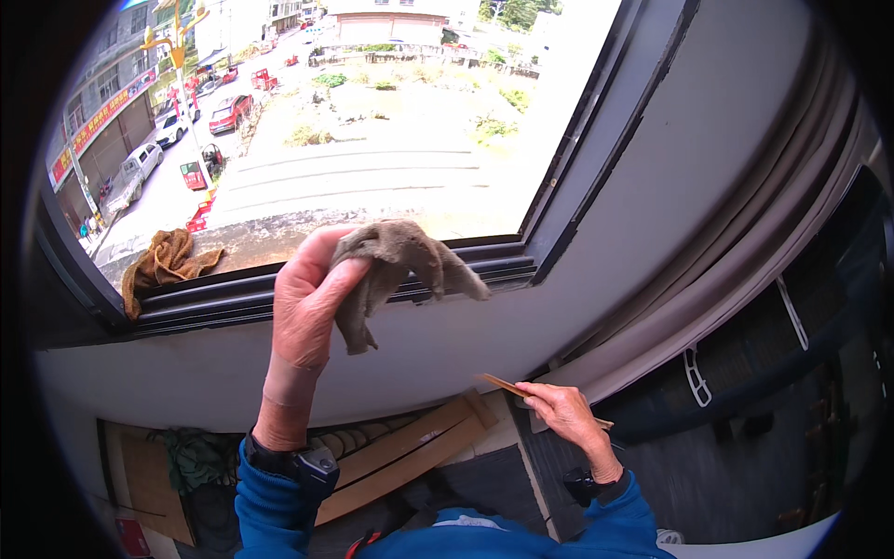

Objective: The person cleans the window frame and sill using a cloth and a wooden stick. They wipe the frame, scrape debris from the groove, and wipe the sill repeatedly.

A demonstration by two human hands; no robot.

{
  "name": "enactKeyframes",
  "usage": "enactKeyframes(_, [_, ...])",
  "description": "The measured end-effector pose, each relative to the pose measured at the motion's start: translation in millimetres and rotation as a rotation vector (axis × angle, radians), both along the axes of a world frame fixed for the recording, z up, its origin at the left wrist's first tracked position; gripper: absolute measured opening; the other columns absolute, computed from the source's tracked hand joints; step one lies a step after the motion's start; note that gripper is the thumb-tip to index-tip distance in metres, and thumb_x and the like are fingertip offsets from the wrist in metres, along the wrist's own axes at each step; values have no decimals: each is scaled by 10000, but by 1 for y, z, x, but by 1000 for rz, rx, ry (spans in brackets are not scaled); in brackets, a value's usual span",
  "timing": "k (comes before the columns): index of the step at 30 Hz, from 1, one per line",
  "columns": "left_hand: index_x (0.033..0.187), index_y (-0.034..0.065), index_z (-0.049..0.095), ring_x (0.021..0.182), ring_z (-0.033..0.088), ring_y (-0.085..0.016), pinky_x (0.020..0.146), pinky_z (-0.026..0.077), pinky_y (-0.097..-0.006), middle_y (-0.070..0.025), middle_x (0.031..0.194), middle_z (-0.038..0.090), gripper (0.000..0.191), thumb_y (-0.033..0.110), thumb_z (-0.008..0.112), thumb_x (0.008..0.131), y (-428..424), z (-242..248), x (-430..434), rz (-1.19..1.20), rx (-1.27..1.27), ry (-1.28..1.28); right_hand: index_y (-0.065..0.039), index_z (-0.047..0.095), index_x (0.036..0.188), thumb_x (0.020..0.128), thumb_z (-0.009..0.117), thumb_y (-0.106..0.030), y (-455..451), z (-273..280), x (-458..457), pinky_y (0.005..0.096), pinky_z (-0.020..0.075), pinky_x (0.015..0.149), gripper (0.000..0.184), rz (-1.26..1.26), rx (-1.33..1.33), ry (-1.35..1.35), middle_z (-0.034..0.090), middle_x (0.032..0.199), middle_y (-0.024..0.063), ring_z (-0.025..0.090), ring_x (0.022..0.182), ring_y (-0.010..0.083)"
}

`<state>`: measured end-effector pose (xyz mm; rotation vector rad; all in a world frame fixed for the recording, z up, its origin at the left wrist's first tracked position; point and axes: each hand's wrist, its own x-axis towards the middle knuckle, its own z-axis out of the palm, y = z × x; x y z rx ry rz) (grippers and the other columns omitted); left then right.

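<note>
My left hand (311, 300) grips a crumpled grey-brown cloth (391, 255) between thumb and fingers, raised in front of the lower window frame. The cloth's loose ends hang down and to the right. Lower right, my right hand (562, 412) is closed around a thin wooden stick (504, 385), whose one end points up and left and whose other end shows past the palm. A brown cloth (167, 264) lies bunched over the left corner of the dark metal window frame (216, 300). The window stands open to the outside.
Outside are a street with a red car (230, 114) and a white pickup truck (136, 175). Grey curtains (754, 307) hang at the right. Wooden boards (412, 454), a dark green cloth (197, 460) and a wooden panel (155, 489) lie below the white wall (447, 349).
</note>
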<state>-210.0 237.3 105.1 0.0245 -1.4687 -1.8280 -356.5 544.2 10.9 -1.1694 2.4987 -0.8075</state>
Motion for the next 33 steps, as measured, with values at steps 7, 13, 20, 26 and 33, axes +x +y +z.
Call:
enactKeyframes(7, [943, 52, 607, 778, 620, -293, 688, 502, -344, -123, 858, 611, 175, 44, 603, 768, 31, -54, -105, 350, -711, -305, -151, 665, 1094, 859, 625, -125, 20, 62, -35, 369, 477, 545, 240, -48, -114, 385, 570, 701, 78, 587, 613, 280])
enactKeyframes(13, [954, 33, 603, 811, 621, -263, 705, 504, -320, -97, 921, 585, 197, 11, 614, 759, 35, -69, -102, 439, -784, -304, -133, 644, 1101, 839, 619, -59, -26, 87, -47, 344, 464, 534, 274, 132, -114, 663, 514, 675, 69, 560, 606, 219])
enactKeyframes(20, [1068, 46, 579, 867, 619, -284, 740, 516, -328, -104, 1007, 566, 350, -27, 624, 729, 38, -70, -91, 439, -806, -329, -168, 623, 1104, 772, 585, 3, -76, 81, -72, 330, 516, 542, 376, 233, 34, 908, 535, 713, 65, 605, 663, 216])
enactKeyframes(26, [1002, 65, 596, 827, 621, -274, 686, 523, -323, -96, 970, 566, 278, 4, 654, 737, 43, -81, -74, 479, -729, -314, -167, 626, 1091, 807, 540, -9, -96, 109, -86, 353, 511, 535, 336, 437, 238, 976, 551, 700, 74, 614, 635, 238])
enactKeyframes(33, [915, 53, 587, 766, 604, -301, 646, 504, -359, -102, 862, 565, 141, 36, 650, 790, 32, -97, -43, 452, -664, -279, -191, 594, 1145, 772, 536, 9, -127, 119, -77, 358, 508, 530, 427, 538, 297, 899, 537, 697, 68, 616, 631, 244])
